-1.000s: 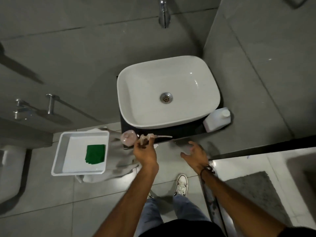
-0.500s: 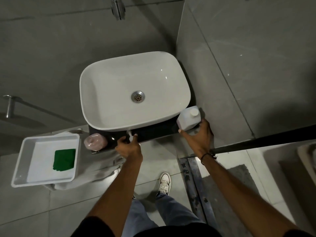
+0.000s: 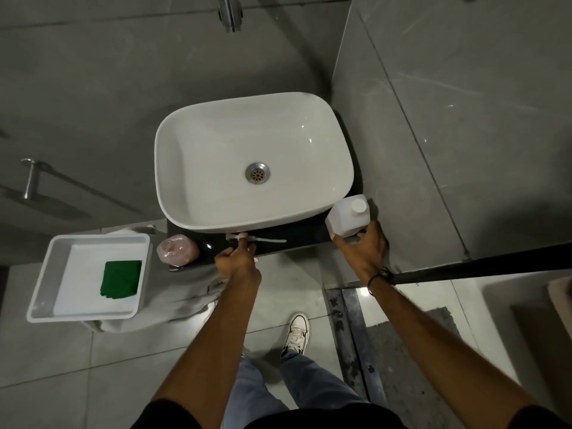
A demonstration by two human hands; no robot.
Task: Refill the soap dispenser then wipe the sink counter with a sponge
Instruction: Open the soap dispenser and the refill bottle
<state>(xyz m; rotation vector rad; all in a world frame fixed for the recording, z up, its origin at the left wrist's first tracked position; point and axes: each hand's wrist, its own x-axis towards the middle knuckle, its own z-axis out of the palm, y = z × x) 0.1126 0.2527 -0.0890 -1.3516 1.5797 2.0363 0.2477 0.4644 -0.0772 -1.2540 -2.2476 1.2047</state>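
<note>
A pink soap dispenser bottle stands uncapped on the dark counter, left of my left hand. My left hand pinches the white pump head, whose thin tube lies along the counter's front edge. My right hand is closed around the base of the white capped refill bottle at the counter's right end. A green sponge lies in a white tray to the left. The white basin fills most of the counter.
The tray rests on a grey cloth over a stand left of the counter. A chrome faucet sticks out of the wall above the basin. A towel bar is at left, a glass partition's dark rail at right.
My right hand reached right and took hold of the white refill bottle. My left hand lowered the pump head onto the counter's front edge. The head camera shifted.
</note>
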